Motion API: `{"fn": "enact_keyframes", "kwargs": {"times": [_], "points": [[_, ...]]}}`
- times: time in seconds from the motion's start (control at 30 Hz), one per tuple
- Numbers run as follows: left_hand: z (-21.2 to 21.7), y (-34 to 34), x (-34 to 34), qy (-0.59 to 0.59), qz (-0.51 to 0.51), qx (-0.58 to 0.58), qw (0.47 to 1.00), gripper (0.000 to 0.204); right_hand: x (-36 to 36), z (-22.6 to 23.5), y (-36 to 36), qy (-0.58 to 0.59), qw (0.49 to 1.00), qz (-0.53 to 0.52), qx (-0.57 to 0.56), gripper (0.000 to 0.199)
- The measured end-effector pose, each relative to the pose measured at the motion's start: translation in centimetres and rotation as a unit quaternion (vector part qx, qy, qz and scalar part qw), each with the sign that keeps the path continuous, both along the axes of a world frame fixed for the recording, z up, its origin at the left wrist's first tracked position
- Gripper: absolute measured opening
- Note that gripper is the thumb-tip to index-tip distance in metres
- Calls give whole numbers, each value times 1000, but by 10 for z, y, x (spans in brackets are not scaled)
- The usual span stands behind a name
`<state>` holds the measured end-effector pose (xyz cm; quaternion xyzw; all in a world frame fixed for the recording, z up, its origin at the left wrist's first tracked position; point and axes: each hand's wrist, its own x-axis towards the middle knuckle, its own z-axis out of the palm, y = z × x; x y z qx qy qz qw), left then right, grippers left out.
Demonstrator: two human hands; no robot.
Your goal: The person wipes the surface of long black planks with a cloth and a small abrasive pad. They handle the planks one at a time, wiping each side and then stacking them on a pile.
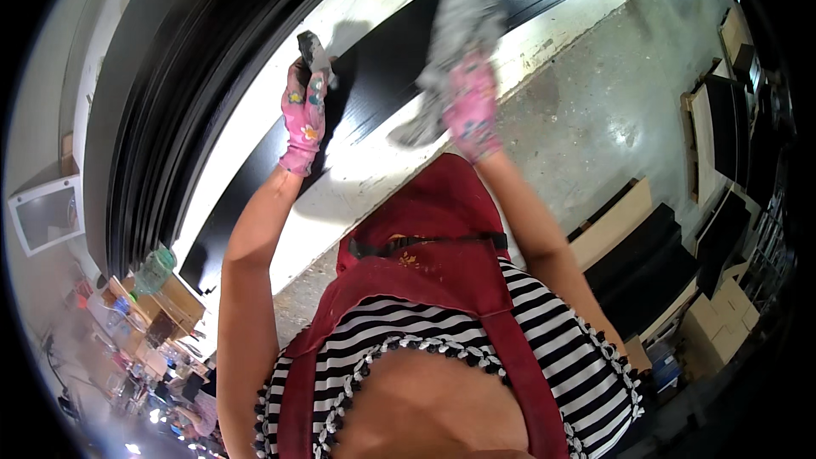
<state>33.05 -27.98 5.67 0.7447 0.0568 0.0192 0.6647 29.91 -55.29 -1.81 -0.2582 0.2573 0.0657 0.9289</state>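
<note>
My left hand (304,123), in a pink flowered glove, is closed round a small black-and-grey piece (314,53) whose kind I cannot make out. It is over the left side of a long black board (378,76) with a fine grain. My right hand (473,110), gloved alike, grips a grey rag (463,25) that is smeared by motion. The rag stretches across the board, and a loose end hangs toward the near edge. Under the board is a white, scuffed worktable (340,204).
A stack of black boards (170,102) stands along the table's far left side. On the right, past the concrete floor (595,102), are piled dark panels (650,255) and a cardboard box (722,314). A greenish clear container (155,270) sits at lower left, with a person farther off.
</note>
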Motion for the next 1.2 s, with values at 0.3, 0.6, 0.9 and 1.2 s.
{"fn": "enact_keyframes", "kwargs": {"times": [0.3, 0.6, 0.9, 1.2], "points": [[-51, 108, -48, -66, 111, 134, 983, 44, -41, 89, -3, -410, 531, 469, -575, 51], [-22, 222, -158, 30, 242, 73, 967, 41, 157, 71, -118, -165, 324, 143, -921, 62], [-22, 217, -162, -13, 209, 3, 978, 40, -60, 22, 201, -517, 484, 298, -641, 47], [-12, 209, -170, 7, 221, 107, 969, 41, -30, 101, 141, -487, 545, 475, -490, 63]]}}
